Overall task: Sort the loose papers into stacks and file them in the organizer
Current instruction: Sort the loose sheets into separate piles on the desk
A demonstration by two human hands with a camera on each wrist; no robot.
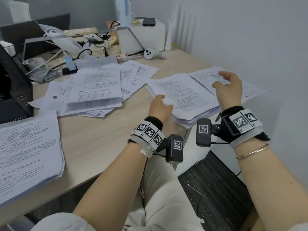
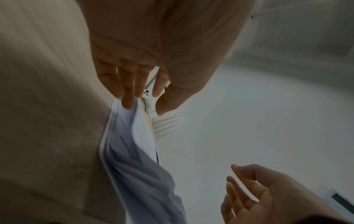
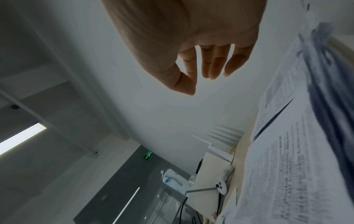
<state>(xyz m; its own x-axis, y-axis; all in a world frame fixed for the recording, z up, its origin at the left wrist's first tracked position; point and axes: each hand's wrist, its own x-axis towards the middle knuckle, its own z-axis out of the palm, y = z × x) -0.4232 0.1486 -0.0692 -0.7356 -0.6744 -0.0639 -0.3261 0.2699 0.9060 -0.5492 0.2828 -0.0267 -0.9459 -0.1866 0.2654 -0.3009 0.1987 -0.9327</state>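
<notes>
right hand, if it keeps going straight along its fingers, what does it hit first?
Probably nothing soon: the right hand hovers above the paper stack, fingers aimed past the sheets toward the wall. Depth unclear.

A thick stack of white printed paper sheets (image 1: 185, 95) lies at the right end of the pale wooden tabletop (image 1: 100, 139), its near corner overhanging the front edge, its left edge lifted slightly. Just beyond it, a thinner white printed sheaf (image 1: 233, 80) sits by the right edge. A loose fanned heap of white printed pages (image 1: 98, 87) sprawls mid-table. Another squared white pile (image 1: 28, 152) rests at the front left edge. A black mesh organizer (image 1: 13, 90) stands at the left edge.
</notes>
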